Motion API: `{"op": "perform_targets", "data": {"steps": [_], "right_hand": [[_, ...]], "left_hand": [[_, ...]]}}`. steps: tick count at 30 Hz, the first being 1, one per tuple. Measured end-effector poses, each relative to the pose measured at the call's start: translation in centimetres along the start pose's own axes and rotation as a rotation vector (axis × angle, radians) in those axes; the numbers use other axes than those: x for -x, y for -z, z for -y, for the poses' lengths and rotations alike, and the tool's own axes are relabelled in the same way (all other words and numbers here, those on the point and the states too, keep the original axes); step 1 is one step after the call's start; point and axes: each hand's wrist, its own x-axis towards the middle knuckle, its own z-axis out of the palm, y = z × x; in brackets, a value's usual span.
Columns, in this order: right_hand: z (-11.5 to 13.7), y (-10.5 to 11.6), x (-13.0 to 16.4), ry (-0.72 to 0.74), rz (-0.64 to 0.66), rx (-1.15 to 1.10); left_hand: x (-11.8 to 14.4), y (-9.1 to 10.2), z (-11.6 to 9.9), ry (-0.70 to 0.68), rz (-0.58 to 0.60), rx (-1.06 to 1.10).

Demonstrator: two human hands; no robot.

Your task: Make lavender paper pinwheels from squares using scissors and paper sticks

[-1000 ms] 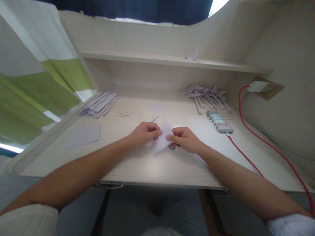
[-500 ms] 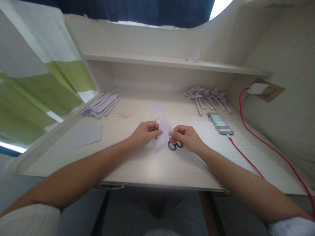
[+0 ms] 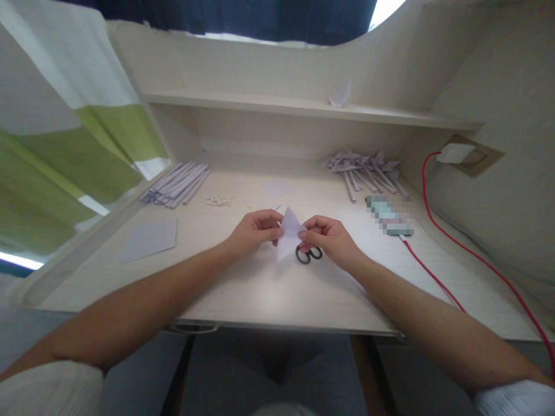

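We are pinching a pale paper triangle (image 3: 288,234) between left hand (image 3: 255,229) and right hand (image 3: 328,238), fingers narrow on its edges, mid-fold above the scissors (image 3: 309,254); next, we judge, comes pressing the crease

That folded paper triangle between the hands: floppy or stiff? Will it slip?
The paper probably stays fairly stiff: it holds a flat triangle though pinched only at its sides by left hand and right hand. It looks thin and light, so it would likely crease easily. Slip seems unlikely in a fingertip pinch.

Scissors (image 3: 309,254) lie on desk (image 3: 269,289) beneath paper (image 3: 288,234).
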Motion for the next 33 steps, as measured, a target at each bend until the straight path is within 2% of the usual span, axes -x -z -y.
{"op": "perform_targets", "data": {"steps": [12, 18, 22, 28, 33], "right_hand": [[0.2, 0.0, 0.1, 0.057, 0.042, -0.046], [-0.3, 0.0, 0.0, 0.061, 0.019, 0.036], [-0.5, 0.1, 0.3, 0.063, 0.090, 0.085], [0.0, 0.1, 0.8, 0.022, 0.219, 0.160], [0.3, -0.2, 0.8, 0.054, 0.237, 0.105]], "left_hand": [[-0.1, 0.2, 0.2, 0.035, 0.029, 0.036], [-0.2, 0.1, 0.7, 0.077, 0.043, 0.019], [-0.3, 0.3, 0.8, 0.114, 0.043, -0.043], [-0.2, 0.8, 0.6, 0.123, 0.154, -0.096], [0.7, 0.3, 0.2, 0.191, 0.277, -0.138]]}}
